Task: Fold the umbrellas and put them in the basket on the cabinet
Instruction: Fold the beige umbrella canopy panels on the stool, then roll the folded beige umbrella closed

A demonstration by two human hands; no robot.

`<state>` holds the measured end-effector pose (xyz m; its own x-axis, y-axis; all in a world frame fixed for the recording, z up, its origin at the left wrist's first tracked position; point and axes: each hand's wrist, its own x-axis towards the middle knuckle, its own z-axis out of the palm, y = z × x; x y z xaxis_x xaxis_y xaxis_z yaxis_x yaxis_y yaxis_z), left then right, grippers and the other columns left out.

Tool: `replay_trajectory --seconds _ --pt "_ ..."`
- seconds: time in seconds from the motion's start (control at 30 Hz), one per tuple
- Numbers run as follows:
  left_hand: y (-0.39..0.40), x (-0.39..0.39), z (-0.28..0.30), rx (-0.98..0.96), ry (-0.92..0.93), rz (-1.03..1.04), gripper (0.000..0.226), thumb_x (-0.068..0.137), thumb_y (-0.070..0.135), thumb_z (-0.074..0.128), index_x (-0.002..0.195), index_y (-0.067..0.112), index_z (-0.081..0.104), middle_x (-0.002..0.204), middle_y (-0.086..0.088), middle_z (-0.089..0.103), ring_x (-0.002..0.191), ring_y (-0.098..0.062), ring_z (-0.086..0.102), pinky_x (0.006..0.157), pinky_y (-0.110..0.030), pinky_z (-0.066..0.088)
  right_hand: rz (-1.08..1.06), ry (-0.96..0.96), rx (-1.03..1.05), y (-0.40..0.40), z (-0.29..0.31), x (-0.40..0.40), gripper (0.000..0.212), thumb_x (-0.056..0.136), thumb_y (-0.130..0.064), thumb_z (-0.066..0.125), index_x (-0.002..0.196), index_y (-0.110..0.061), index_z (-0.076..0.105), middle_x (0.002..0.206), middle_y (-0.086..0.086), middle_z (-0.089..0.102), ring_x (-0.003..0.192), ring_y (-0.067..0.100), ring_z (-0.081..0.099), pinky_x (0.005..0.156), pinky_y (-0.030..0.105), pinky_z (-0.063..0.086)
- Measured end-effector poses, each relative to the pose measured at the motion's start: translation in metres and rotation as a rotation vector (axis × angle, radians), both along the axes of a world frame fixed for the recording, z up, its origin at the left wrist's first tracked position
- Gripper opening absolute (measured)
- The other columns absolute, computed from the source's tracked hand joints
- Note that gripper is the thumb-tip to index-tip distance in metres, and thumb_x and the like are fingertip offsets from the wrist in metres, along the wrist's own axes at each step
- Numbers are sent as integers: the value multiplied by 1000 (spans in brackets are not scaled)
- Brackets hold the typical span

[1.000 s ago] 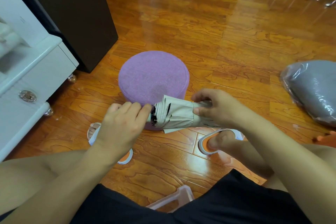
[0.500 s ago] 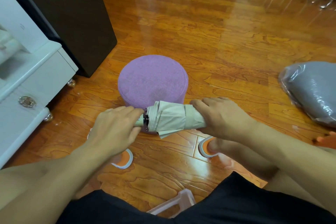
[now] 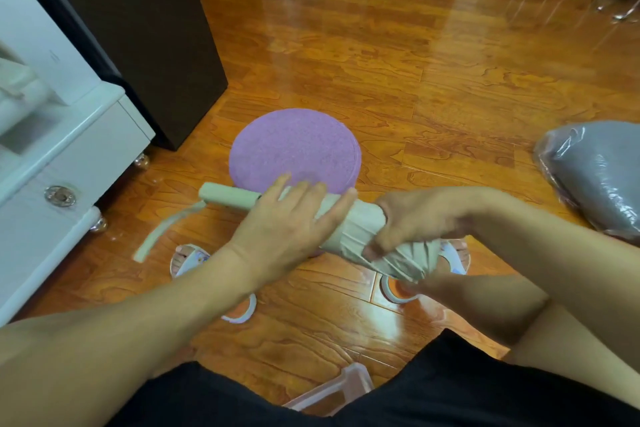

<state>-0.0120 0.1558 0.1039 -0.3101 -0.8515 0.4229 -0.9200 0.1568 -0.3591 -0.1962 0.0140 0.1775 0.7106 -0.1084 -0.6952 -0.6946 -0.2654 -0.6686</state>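
Observation:
A beige folding umbrella (image 3: 360,229) lies across in front of me, its handle (image 3: 228,198) pointing left and a wrist strap (image 3: 162,234) hanging down from it. My left hand (image 3: 287,225) wraps over the rolled canopy near the handle, fingers spread across the cloth. My right hand (image 3: 415,218) grips the canopy further right and pinches its pleated folds. The canopy's far end bunches loosely below that hand. No basket is visible.
A round purple stool (image 3: 294,152) stands just beyond the umbrella. A white cabinet (image 3: 52,163) is at the left, with a dark cabinet (image 3: 138,28) behind it. A grey bundle in plastic (image 3: 599,177) lies at the right. A clear plastic box (image 3: 332,388) sits by my lap.
The umbrella has turned and slid left, so its handle and strap now show. My left hand has shifted from the end onto the canopy; my right hand has moved along to the folds.

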Motion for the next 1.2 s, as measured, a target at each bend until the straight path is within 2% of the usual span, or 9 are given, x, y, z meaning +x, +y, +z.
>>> replay_trajectory --seconds 0.1,0.27,0.4,0.5,0.6,0.83,1.03,1.13,1.2 --pt "-4 4 14 110 54 -7 38 89 18 41 122 9 58 78 -9 57 62 -31 58 52 -37 39 18 -28 -66 -9 3 1 17 89 -27 78 100 -21 67 79 -12 72 76 9 68 61 19 51" --pt "1 -7 40 432 308 366 42 78 51 53 107 19 53 90 -6 72 79 -36 71 54 -36 38 253 -356 -1235 7 -18 -12 106 71 -79 63 156 -23 31 148 6 46 135 30 45 115 46 34" --pt "-3 -9 46 380 336 285 41 73 44 70 103 20 53 86 -5 71 75 -34 70 51 -34 35 321 -508 -1634 16 -46 -9 54 90 -28 59 140 -12 48 113 14 62 105 36 61 99 53 45" --pt "0 1 46 181 154 159 46 63 38 80 97 18 59 72 -1 66 60 -29 67 44 -32 38 263 -592 -1601 2 -33 -1 23 83 -13 62 105 -10 59 76 7 55 64 33 58 56 42 48" --pt "7 8 59 216 157 207 49 65 42 79 103 19 60 77 -1 67 67 -30 68 47 -34 43 298 -625 -1618 8 -18 4 16 80 -12 60 96 -11 57 71 7 53 58 32 54 48 37 43" --pt "22 27 107 1023 1124 260 17 79 16 77 92 16 65 71 -3 74 59 -14 68 52 -25 51 459 -811 -1762 16 10 13 13 85 -8 53 95 -9 61 69 7 50 56 30 50 47 37 40" --pt "30 29 82 365 229 345 36 79 40 69 106 25 49 96 -3 72 84 -33 71 56 -34 36 526 -268 -1105 -7 41 39 29 71 -39 68 94 -30 51 80 0 67 76 33 66 57 30 37" --pt "27 31 83 505 507 447 37 77 38 70 105 24 50 93 -4 71 84 -32 69 56 -34 41 629 -279 -1175 -20 46 55 29 74 -39 67 97 -29 53 82 0 68 78 33 65 58 29 35" --pt "25 46 85 830 1046 456 36 75 30 80 103 18 60 84 -4 75 75 -27 71 56 -32 50 738 -412 -1334 -27 53 66 28 75 -42 64 97 -27 53 81 0 68 74 34 65 56 33 41"
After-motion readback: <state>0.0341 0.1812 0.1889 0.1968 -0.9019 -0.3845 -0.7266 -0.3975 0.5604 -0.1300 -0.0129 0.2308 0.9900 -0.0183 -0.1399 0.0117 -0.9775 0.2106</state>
